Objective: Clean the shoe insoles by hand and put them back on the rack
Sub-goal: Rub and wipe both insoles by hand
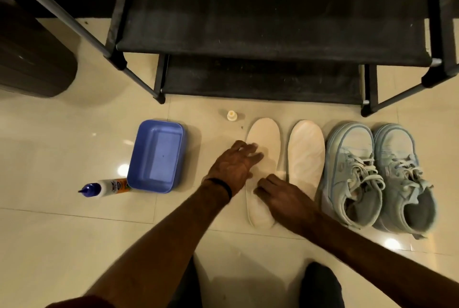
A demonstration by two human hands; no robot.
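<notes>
Beside the blue tub (156, 156), the left hand (233, 167) lies spread-fingered and the right hand (280, 196) curl-fingered upon the near insole (265, 138).

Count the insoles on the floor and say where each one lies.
2. One insole lies under both hands, right of the blue tub; the other insole lies beside the sneakers. None visible elsewhere.
</notes>
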